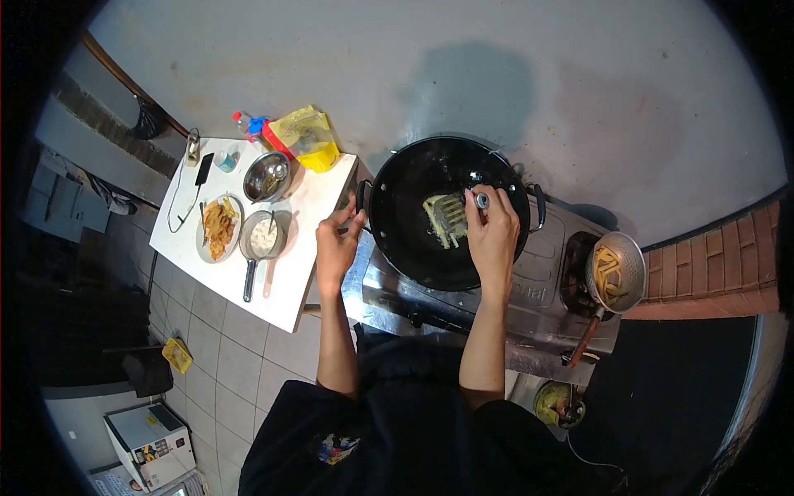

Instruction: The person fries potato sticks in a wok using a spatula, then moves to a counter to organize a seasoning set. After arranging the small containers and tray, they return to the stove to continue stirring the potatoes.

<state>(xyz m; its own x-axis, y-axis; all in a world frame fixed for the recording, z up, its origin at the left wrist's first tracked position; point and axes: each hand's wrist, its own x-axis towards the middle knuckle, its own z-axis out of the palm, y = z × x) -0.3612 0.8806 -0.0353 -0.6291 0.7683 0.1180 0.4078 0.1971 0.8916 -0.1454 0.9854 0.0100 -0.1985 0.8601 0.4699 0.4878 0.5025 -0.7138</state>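
A black wok (405, 252) sits on the stove, with a loop handle on either side. My left hand (337, 248) is at its left handle (362, 197), fingers closed around the lower end. In my right hand (494, 236) is the grip of a slotted spatula (451, 211), held over the middle of the wok. The spatula's head lies against pale yellow strips of food (432, 217) in the wok. Part of the food is hidden beneath the spatula and my right hand.
On the stove's right stands a pan (633, 264) of fries, its wooden handle pointing toward me. The white table (281, 310) at left bears a plate (204, 246) of fried food, a saucepan (250, 277) of white mixture, a metal bowl (256, 182) and a yellow pouch (310, 136).
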